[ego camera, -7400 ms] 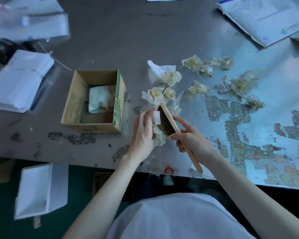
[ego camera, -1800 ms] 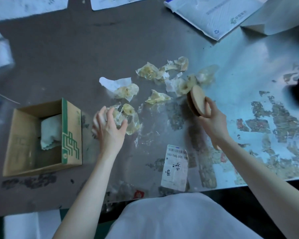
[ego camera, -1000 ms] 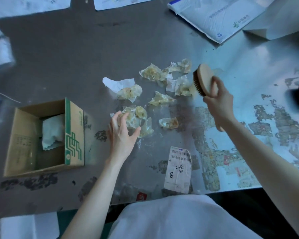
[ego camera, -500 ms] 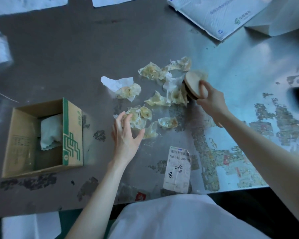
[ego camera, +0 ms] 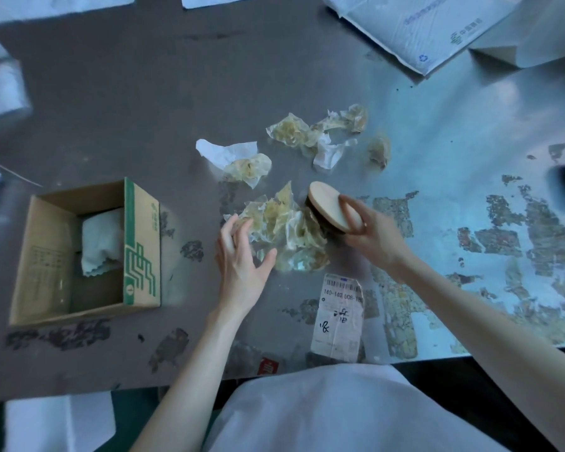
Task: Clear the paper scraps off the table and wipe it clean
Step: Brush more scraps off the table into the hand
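Observation:
A heap of crumpled yellowish paper scraps lies mid-table. My right hand grips a wooden brush, its bristles pressed against the heap's right side. On the heap's left, my left hand is spread open with its fingertips touching the scraps. More scraps lie farther back: a white and yellow one, a cluster and a small one. The metal table is worn and patchy.
An open cardboard box with a pale cloth inside stands at the left. A shipping label is stuck near the front edge. White mailers lie at the back right, and paper stacks at the left.
My right hand swept the brush toward me and leftward, pushing several scraps into one heap against my left hand. The left hand stayed cupped beside the heap.

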`<control>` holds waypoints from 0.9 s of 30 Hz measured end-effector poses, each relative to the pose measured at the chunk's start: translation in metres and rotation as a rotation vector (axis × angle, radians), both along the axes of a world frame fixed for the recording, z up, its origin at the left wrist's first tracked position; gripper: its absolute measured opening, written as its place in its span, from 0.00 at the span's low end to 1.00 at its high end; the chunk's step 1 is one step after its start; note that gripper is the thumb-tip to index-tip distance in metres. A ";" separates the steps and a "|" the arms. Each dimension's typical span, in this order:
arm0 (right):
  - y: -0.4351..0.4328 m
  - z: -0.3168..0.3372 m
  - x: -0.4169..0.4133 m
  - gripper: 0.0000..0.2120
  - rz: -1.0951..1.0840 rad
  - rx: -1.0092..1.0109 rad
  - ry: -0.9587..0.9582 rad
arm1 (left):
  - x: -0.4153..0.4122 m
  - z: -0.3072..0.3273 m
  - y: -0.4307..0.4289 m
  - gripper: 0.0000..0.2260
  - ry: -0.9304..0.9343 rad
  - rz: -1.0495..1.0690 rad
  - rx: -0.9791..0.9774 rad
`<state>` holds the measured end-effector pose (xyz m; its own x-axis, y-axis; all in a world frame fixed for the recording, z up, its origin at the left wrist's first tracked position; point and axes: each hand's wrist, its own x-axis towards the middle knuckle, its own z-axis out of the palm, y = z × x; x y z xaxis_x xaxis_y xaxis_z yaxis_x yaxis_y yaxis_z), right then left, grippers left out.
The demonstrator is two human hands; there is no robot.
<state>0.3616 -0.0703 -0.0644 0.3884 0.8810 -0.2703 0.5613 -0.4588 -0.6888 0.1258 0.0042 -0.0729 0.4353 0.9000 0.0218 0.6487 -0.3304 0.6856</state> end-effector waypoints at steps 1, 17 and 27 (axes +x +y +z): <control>-0.001 0.000 0.000 0.36 -0.016 0.010 0.010 | -0.001 0.000 0.000 0.25 -0.001 0.003 -0.001; -0.016 0.003 -0.007 0.35 -0.309 0.039 0.200 | -0.003 -0.009 -0.004 0.25 -0.053 0.062 -0.015; -0.013 0.002 -0.055 0.36 -0.291 0.016 0.301 | 0.000 -0.028 -0.010 0.31 -0.098 -0.018 -0.031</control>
